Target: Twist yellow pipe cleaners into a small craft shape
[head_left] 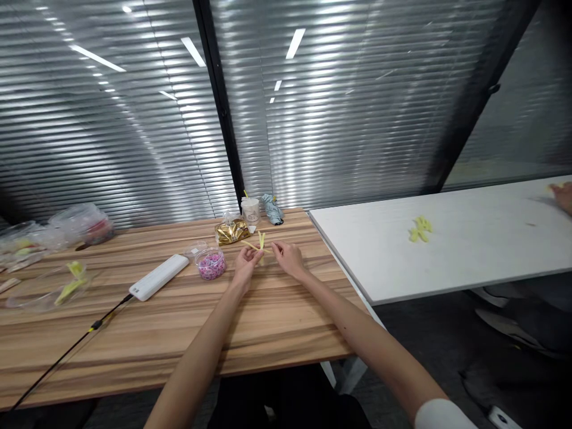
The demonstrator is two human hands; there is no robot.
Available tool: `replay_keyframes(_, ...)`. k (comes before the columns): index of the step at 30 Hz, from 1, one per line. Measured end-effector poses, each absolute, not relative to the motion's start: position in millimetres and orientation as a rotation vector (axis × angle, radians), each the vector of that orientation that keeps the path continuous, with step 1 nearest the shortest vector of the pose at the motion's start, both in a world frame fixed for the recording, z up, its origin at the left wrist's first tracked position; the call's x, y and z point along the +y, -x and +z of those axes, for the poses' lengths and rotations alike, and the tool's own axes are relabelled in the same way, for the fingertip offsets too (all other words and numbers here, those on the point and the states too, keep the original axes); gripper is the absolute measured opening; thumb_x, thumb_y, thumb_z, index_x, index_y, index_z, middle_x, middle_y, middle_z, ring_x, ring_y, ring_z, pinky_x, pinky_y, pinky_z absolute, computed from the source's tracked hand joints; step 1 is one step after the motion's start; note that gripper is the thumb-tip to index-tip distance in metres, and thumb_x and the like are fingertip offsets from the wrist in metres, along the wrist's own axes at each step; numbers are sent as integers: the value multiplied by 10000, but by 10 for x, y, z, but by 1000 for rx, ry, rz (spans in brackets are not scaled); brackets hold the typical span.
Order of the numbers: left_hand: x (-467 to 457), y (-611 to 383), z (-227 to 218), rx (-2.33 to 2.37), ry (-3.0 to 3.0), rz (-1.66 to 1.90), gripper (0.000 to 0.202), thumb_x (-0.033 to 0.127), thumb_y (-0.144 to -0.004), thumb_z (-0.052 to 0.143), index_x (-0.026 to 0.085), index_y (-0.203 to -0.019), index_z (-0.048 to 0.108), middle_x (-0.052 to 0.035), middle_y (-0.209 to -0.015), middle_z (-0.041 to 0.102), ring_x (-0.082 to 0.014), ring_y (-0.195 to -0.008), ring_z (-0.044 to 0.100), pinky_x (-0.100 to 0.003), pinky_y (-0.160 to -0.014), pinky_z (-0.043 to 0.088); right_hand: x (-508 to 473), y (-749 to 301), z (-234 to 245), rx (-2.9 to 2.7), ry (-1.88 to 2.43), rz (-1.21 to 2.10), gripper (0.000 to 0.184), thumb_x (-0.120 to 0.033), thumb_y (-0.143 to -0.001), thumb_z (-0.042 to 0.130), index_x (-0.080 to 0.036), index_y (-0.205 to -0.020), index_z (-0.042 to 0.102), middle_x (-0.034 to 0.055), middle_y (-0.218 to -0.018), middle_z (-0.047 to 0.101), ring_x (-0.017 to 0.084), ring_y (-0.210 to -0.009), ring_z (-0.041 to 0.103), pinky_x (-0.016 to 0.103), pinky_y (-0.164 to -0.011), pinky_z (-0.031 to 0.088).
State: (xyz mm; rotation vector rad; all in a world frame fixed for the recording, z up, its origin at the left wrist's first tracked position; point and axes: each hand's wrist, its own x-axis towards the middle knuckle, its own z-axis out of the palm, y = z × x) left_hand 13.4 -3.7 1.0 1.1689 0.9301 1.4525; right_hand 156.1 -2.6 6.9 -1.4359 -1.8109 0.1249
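Note:
Over the wooden table, a bundle of thin pale-yellow strips [261, 239] fans out from a common middle, like pipe cleaners, though their exact kind is too small to tell. My left hand [245, 263] is closed, pinching the bundle near its middle. From the other side, the closed fingers of my right hand [288, 259] grip the end of one strip that points right. Left of my hands stands a clear round tub [211, 264] of small pink and purple bits. Just behind lies a gold foil packet [232, 232].
A white power bank [159, 277] with a black cable [67, 353] lies left. Plastic bags [80, 225] and yellow pieces [74, 283] are farther left. A paper cup [251, 210] and a blue-grey wrapper [272, 210] stand behind. More yellow pieces [420, 229] and another person's hand [563, 196] are at the white table [473, 250].

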Motion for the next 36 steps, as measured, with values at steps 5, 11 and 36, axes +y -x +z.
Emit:
replay_keyframes(5,-39,-130,18,867,-1190,1410,444,253,-580,723,181,-986,557,-54,-968,618,-145,-893,554,-241,-741,410,-18,-1576,65,-1793,1393,191,337,-351,-877,360,-203,-846,661,56,-797,677,167,-697,588,221,-617,346)
replay_keyframes(11,-100,-161,56,816,-1255,1222,550,208,-548,742,182,-1069,568,-87,-1046,623,-192,-982,546,-326,-886,374,62,-1557,8,-1638,1124,592,397,-395,-868,343,-172,-852,671,53,-821,676,167,-733,582,236,-654,397)
replay_keyframes(36,-113,-198,46,857,-1283,1296,442,301,-574,729,152,-963,581,-92,-976,639,-164,-823,595,-288,-753,442,105,-1501,4,-1098,709,1331,277,-305,-571,697,-166,-774,569,-2,-761,619,60,-529,482,171,-448,339)
